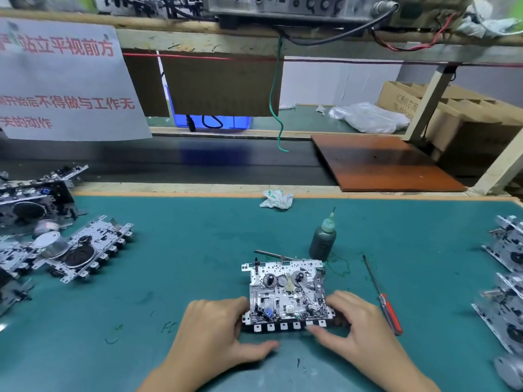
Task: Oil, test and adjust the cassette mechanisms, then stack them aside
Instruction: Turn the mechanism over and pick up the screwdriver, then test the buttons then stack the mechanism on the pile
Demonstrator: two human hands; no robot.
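A metal cassette mechanism [284, 292] lies flat on the green mat [169, 278], its row of white keys facing me. My left hand [218, 326] holds its left edge, fingers curled against the side and thumb lying on the mat below. My right hand [353, 326] rests at the right edge, with the thumb pressing the rightmost keys. A dark oil bottle [323, 239] with a needle tip stands just behind the mechanism. A red-handled screwdriver [385, 298] lies to the right of it.
Several mechanisms lie piled at the left [85, 247] and more at the right edge [506, 278]. A crumpled tissue [276, 200] sits near the mat's far edge. Behind are a dark conveyor belt [198, 162], a brown board [382, 162] and cardboard boxes [452, 114].
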